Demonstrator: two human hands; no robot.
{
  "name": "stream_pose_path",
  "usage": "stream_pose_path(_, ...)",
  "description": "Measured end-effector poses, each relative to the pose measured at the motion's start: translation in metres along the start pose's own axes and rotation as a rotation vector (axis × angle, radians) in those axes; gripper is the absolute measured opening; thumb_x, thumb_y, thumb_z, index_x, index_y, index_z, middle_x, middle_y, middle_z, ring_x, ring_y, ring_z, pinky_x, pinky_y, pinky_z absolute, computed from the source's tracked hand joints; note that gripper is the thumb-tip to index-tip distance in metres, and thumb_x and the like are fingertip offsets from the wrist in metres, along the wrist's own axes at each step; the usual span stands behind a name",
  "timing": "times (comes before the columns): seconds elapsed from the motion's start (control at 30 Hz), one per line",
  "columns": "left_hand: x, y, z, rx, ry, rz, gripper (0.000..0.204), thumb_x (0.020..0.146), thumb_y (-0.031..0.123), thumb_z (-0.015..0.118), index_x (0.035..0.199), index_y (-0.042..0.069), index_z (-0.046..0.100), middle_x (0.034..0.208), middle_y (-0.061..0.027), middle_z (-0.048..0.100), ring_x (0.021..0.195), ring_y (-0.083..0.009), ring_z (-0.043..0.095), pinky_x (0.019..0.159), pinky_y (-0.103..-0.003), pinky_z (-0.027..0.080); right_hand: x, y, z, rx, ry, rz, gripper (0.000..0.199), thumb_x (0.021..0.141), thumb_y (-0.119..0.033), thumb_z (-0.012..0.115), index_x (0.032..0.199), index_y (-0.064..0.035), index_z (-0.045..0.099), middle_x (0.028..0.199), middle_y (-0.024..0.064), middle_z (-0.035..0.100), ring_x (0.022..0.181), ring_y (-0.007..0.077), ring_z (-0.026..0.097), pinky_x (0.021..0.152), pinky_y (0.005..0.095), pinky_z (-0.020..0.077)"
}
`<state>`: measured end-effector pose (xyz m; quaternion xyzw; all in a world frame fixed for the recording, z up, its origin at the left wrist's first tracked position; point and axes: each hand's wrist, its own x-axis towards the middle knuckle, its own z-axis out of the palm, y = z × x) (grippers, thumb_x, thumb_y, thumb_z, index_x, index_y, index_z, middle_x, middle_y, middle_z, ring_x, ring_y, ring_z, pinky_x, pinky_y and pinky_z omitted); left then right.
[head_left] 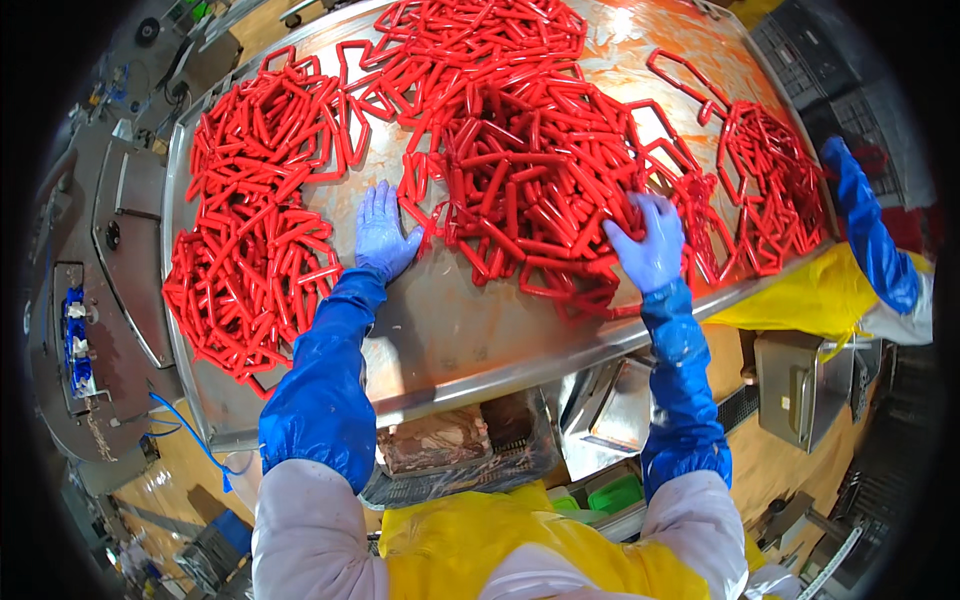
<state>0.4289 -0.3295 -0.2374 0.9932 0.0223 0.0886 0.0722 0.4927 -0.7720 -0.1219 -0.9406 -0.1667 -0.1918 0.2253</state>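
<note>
Heaps of bright red linked sausages [540, 180] lie on a steel table [430, 330]. In a light purple glove, my left hand [385, 235] is stretched out with its fingers apart, left of the middle heap. Its thumb comes close to a few links at that heap's edge; whether it touches them I cannot tell. My right hand [652, 243], gloved alike, rests at the right side of the same heap. Its thumb is spread and its fingertips reach over the links, with nothing seen inside the hand. Another sausage heap [255, 220] covers the table's left side.
At the right, another person's blue sleeve [868, 225] and yellow apron [800, 295] stand by a smaller sausage heap [765, 190]. A grey machine [130, 240] is left of the table. Below the front edge sits a crate [470, 480] with brownish-pink contents. A blue hose [190, 430] hangs at the left.
</note>
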Motion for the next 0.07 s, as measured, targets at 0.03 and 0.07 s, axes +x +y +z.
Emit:
stream_pose_path(0.03,0.003,0.0,0.0,-0.014,0.004,0.011,0.092,0.087,0.049,0.066,0.155,-0.001,0.03,0.162,-0.0239,0.028,0.152,-0.0408,0.023,0.125,-0.051,0.017,0.034,-0.02,0.001,0.017,-0.042,-0.05,0.061,0.073,-0.039,0.085,0.124,-0.0107,0.066,0.127,0.0184,0.062,0.116,0.0384,0.06,0.098,0.0497,0.0479)
stream_pose_path(0.07,0.01,-0.003,0.002,-0.008,0.0,0.001,0.092,0.087,0.049,0.066,0.155,-0.001,0.03,0.162,-0.0239,0.028,0.152,-0.0408,0.023,0.125,-0.051,0.017,0.064,-0.032,0.011,0.011,-0.041,-0.11,0.062,0.075,-0.04,0.083,0.126,-0.0103,0.066,0.131,0.0198,0.06,0.121,0.0382,0.058,0.101,0.0504,0.0469)
